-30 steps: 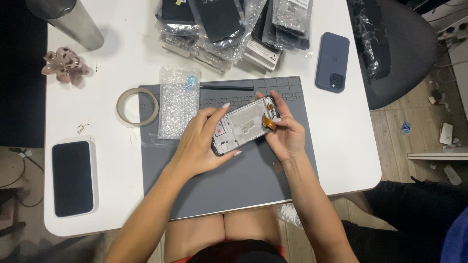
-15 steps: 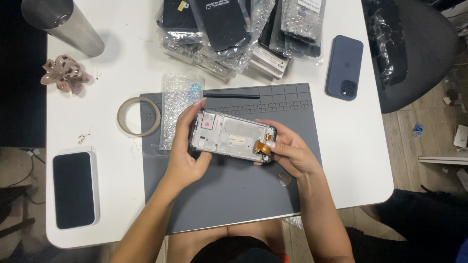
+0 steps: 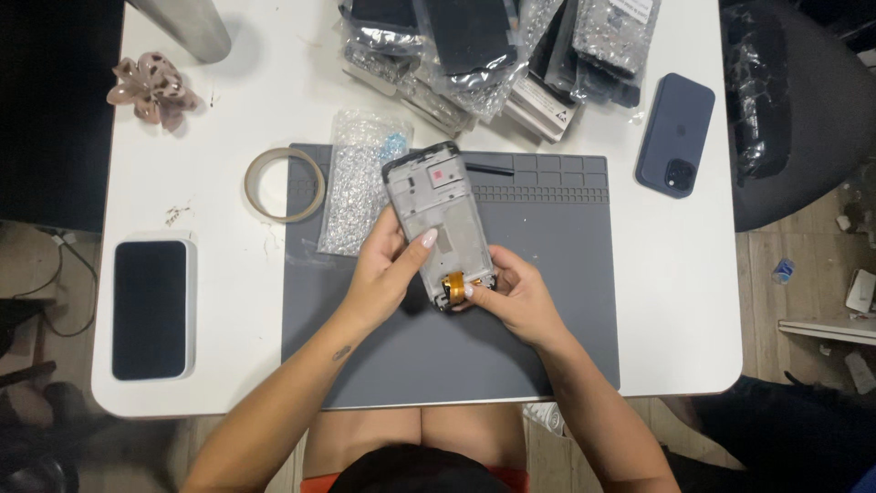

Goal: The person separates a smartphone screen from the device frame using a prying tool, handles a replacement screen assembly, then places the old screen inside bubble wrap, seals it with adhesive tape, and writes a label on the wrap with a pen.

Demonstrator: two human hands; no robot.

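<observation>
White tabletop held a grey work mat [image 3: 547, 274], and above it both hands held one phone frame [image 3: 436, 215], its long axis running near to far, tilted slightly left. Her left hand [image 3: 388, 274] gripped its left edge; her right hand [image 3: 506, 292] pinched the near end by an orange flex cable [image 3: 453, 288]. Two phones lay apart: one dark blue [image 3: 673, 135] far right, one white-edged [image 3: 152, 309] near left. One tape roll [image 3: 284, 184] sat left of the mat.

Tape ring [image 3: 284, 184], blue phone [image 3: 674, 135]
</observation>
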